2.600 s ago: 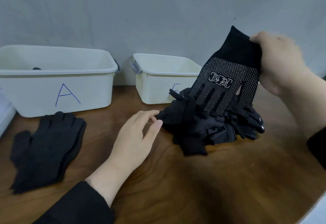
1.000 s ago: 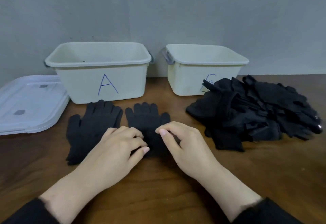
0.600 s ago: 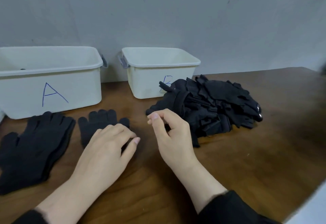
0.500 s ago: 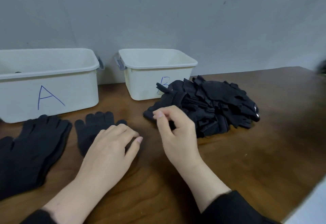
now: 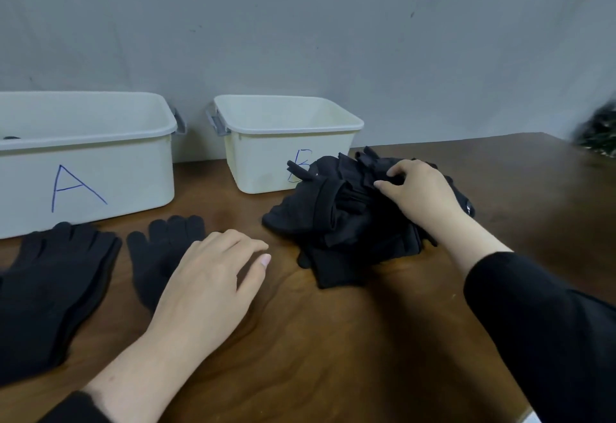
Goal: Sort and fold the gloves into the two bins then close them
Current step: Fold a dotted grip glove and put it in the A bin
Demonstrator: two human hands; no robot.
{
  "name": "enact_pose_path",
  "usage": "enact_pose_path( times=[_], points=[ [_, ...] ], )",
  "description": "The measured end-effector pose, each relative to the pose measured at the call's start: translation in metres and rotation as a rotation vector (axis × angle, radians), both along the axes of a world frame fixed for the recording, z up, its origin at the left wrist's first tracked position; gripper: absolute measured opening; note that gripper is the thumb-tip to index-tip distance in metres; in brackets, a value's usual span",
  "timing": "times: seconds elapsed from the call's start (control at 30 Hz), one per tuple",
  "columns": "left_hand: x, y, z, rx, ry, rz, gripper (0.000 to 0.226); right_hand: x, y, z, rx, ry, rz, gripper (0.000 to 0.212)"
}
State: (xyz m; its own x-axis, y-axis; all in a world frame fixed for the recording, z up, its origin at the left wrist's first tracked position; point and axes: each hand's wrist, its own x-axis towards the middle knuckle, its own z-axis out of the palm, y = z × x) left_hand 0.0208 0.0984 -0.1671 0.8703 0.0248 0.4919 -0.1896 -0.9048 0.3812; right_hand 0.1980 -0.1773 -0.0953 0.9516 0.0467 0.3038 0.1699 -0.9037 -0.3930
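Two white bins stand open at the back: bin A on the left, with a dark scrap showing inside its left edge, and bin B to its right. A heap of black gloves lies in front of bin B. My right hand is on top of the heap, thumb and fingertips curled into the fabric and pinching a glove. A single black glove lies flat in front of bin A. My left hand rests on its cuff end with relaxed fingers. Further left lies a flat stack of black gloves.
The brown wooden table ends at the lower right corner. A grey wall runs close behind the bins. A blurred dark object sits at the far right edge. No lids are in view.
My right hand left the flat glove and reached right onto the heap, where it now pinches fabric. My left hand stayed on the flat glove. The camera turned slightly.
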Motion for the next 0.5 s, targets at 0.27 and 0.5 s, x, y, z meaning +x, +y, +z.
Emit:
enact_pose_path(
  times=[0.27,0.5],
  points=[
    [-0.002,0.001,0.001,-0.020,0.001,-0.016,0.034,0.006,0.000,0.010,-0.147,0.027,-0.018,0.014],
    [-0.002,0.004,0.000,-0.025,-0.021,-0.022,0.033,-0.003,-0.004,0.027,0.164,-0.078,-0.023,0.025]
  ],
)
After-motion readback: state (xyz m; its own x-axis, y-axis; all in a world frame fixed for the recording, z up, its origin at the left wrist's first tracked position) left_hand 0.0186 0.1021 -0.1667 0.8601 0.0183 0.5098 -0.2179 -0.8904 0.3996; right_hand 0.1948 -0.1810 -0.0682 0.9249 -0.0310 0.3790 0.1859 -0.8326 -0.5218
